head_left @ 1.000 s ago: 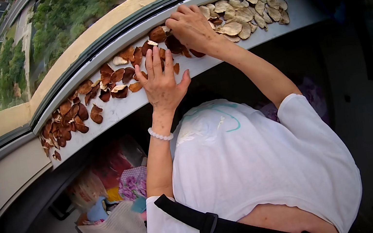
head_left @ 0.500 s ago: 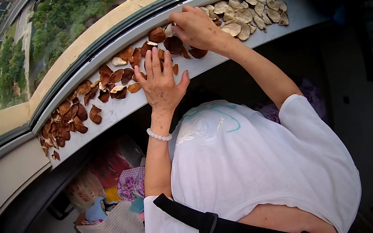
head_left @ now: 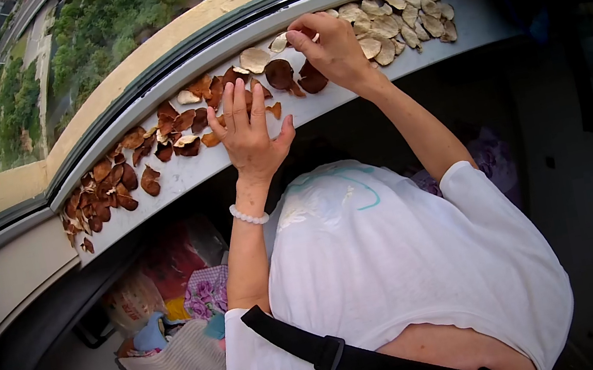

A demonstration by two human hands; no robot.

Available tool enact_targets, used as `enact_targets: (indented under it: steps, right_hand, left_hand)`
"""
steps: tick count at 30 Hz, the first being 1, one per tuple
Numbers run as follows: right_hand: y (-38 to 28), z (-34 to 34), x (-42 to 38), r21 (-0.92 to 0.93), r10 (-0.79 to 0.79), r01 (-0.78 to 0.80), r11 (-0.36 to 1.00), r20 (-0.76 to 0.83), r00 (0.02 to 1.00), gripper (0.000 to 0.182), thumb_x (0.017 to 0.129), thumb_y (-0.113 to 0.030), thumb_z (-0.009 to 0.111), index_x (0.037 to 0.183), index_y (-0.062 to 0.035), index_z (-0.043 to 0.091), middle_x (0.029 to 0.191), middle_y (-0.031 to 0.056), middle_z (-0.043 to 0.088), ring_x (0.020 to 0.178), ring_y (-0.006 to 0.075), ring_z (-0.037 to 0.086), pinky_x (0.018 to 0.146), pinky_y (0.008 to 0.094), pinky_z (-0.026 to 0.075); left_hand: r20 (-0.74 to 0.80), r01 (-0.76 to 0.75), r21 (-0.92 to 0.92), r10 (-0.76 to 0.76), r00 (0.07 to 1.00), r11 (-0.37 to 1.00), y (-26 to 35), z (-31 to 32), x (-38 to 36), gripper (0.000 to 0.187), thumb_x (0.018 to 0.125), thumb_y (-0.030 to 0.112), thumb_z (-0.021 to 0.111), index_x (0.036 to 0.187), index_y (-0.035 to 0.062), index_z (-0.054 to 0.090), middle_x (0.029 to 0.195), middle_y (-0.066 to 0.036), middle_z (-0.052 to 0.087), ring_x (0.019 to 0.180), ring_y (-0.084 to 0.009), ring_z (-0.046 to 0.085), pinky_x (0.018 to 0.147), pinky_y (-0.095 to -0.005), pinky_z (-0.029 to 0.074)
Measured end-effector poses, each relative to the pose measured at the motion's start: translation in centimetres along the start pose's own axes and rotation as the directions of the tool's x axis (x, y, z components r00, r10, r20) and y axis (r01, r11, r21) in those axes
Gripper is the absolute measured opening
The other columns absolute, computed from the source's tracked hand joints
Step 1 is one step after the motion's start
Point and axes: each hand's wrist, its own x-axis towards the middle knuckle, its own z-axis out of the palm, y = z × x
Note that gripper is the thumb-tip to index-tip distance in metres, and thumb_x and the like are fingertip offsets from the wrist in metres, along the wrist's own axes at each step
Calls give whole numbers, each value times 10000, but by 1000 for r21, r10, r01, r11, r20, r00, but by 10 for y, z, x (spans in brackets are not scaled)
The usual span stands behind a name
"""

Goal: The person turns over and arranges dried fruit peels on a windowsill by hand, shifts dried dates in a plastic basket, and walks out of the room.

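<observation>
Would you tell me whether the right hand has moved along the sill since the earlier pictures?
Yes. The right hand has shifted rightward along the window sill, toward the pale slices.

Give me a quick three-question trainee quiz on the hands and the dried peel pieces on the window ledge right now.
1. True or false: the left hand lies flat on the window ledge, fingers spread.
2. The right hand works at: A) the dark brown peels, far left end; B) the border of brown and pale peels; C) the bag on the floor.
3. Fill in: the left wrist wears a white ____.

Key: 1 true. 2 B: its fingertips pinch by the pale peels, just above a dark brown peel. 3 bead bracelet.
</observation>
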Motion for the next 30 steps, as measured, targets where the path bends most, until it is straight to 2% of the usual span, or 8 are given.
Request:
enact_targets:
  steps: [3,5,12,14,17,23,25,30]
  right_hand:
    - [2,7,0,37,6,-5,999,-34,999,220,895,-235,679,909,-21,730,797,137,700,799,314,648,739,427,502]
    - [4,7,1,-57,-14,13,998,-14,1000,199,914,-186,684,974,1,717,816,129,700,756,226,678,677,332,531]
    - [-1,-1,-11,196,90,-71,978,-92,992,213,899,-198,685,915,13,717,789,130,699,738,248,681,679,366,531]
    - [-2,-3,-15,304,129,-96,948,-91,987,204,909,-179,678,936,20,713,788,123,694,719,204,683,658,322,534]
    - [-9,-18,-25,308,173,-154,939,-34,984,194,974,-140,642,1058,26,697,881,52,719,817,110,694,731,247,543]
    - [1,-50,-46,368,248,-194,909,-106,963,186,980,-117,642,1090,24,694,925,46,713,848,105,690,758,233,543]
    - [0,-61,-53,368,279,-219,904,-118,953,194,985,-115,639,1100,32,690,942,41,707,860,93,680,781,229,545]
    - [9,-57,-66,461,286,-162,872,-211,935,179,950,-139,675,1019,21,717,821,57,709,724,96,655,652,241,507]
  left_hand:
    - [25,20,10,-20,999,1000,1,-1,3,600,765,285,765,1299,60,609,1428,-165,521,1385,-317,442,1153,-617,175]
    - [46,24,31,-26,999,999,2,-5,7,551,787,258,752,1280,52,619,1421,-161,529,1383,-314,445,1153,-621,167]
    - [-22,-47,67,48,999,997,-5,-27,61,283,823,63,688,1104,26,672,1161,-87,677,1169,-273,577,978,-419,409]
    - [200,-184,46,172,965,982,-9,-22,78,225,792,47,682,1016,29,673,1045,-66,686,1052,-256,599,885,-391,448]
    - [263,-222,74,195,945,972,-23,-1,88,175,765,13,649,934,43,682,935,-65,671,976,-256,602,817,-391,457]
    - [409,-213,135,141,902,968,-31,2,101,148,776,3,624,908,29,684,877,-123,673,927,-308,627,801,-413,483]
    - [300,18,-105,15,954,994,-29,1,103,111,824,9,601,919,-8,656,877,-189,679,884,-383,643,784,-451,504]
    - [359,205,-313,-85,929,927,-23,1,115,125,877,36,591,980,-26,624,915,-260,674,902,-449,644,784,-474,507]
